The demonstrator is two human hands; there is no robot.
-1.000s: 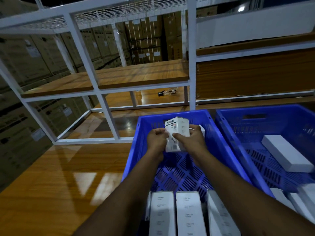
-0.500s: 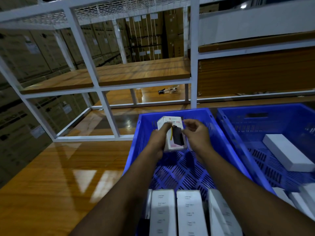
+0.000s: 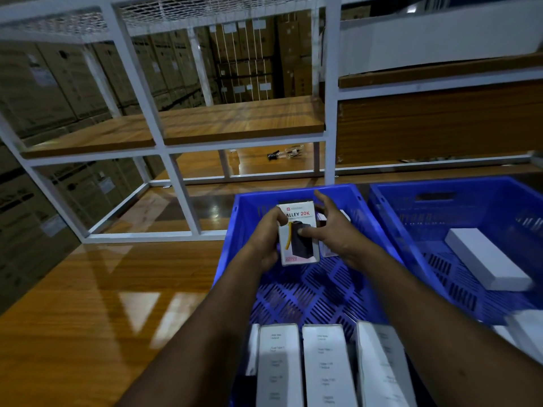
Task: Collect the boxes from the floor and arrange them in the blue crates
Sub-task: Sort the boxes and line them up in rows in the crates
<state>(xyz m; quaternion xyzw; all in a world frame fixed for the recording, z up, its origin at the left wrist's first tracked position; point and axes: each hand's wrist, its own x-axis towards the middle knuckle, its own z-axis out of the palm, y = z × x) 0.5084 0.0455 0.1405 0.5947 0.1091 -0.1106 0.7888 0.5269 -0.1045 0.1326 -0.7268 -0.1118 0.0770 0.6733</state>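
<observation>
L hand (image 3: 266,240): grips the printed box (image 3: 299,234) by its left edge, thumb on the front face near the top-left corner, fingers wrapped behind.
R hand (image 3: 335,230): fingers spread wide; thumb tip touches the box front at mid-height, other fingers fanned above and to the right, not wrapped round anything.
printed box: upright, front facing cam, text "ALLEY 20K" + dark product pic w/ yellow strap; held above the floor of the left crate (image 3: 364,211), toward its far wall.
2nd box (image 3: 330,251): white, only partly visible behind R hand, by the left crate's far-right corner; can't tell if resting or leaning.
left crate near edge: row of white boxes (image 3: 327,365) standing side by side, small print on top faces, touching or nearly so; rightmost one tilted.
left crate mid: bare slotted floor between the row and the held box.
right crate (image 3: 388,218): just beside the left one, walls nearly touching; one white box (image 3: 486,258) lying flat on its floor, more white boxes (image 3: 526,333) at near edge, blurred.
wood floor (image 3: 88,304): glossy, both crates sit on it.
white rack (image 3: 164,148): behind the crates, wood shelves; small dark object (image 3: 283,154) on the floor under it, too small to ID.
cartons (image 3: 244,60): brown, stacked behind rack.
</observation>
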